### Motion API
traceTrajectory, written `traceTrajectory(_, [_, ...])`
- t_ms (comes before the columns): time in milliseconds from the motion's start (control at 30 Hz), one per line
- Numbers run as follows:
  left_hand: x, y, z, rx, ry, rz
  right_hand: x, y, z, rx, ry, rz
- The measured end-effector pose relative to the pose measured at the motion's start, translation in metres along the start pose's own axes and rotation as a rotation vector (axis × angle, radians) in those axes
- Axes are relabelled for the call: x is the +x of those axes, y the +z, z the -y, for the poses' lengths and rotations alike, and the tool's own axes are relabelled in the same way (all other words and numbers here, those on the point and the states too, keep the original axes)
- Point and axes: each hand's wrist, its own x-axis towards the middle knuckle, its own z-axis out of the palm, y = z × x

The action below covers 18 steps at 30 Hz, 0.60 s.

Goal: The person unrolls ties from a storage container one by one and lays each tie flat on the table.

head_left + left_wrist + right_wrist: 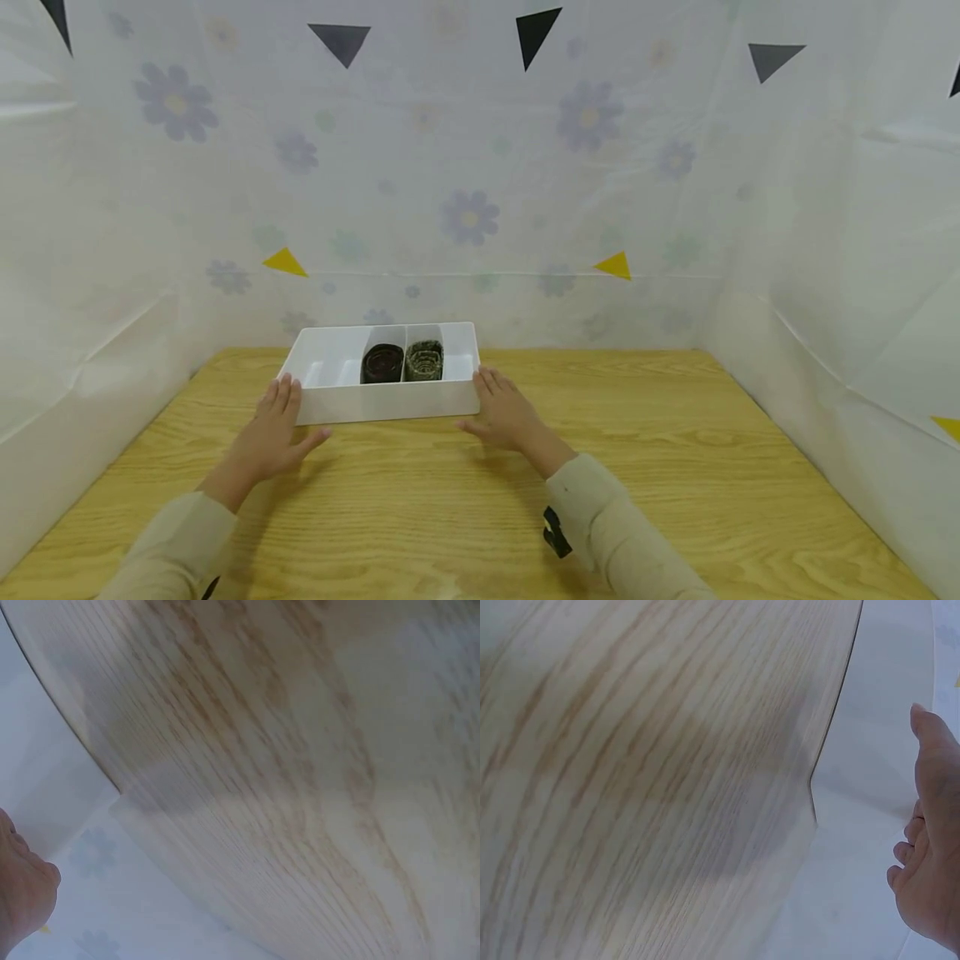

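A white box (386,402) with compartments stands toward the back of the table. Two rolled-up pieces, which look like cloth, sit side by side in its middle: a dark brown-black roll (382,364) and a green-and-black patterned roll (424,361). My left hand (273,433) lies at the box's front left corner, fingers extended and thumb spread. At the front right corner, the fingers of my right hand (506,410) touch the box's end. Parts of the left hand (26,889) and right hand (934,847) show in the wrist views.
The wooden table (480,500) reaches to a pale flowered curtain (465,167) at the back. White sheeting (847,250) closes in both sides. Black, grey and yellow triangles are fixed to the sheeting. The box stands close to the back edge.
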Motion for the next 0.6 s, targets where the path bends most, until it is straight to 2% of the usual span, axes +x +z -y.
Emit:
traceTrajectory(167, [0.0008,0.0015,-0.0029,-0.001,0.011,-0.013,-0.0020,-0.0066,0.0031,-0.020,0.038,0.040])
traceTrajectory(600, [0.0064,0.0049,-0.0070,-0.042,0.003,0.036,-0.0047,-0.0079,-0.0039,-0.062,0.066,0.044])
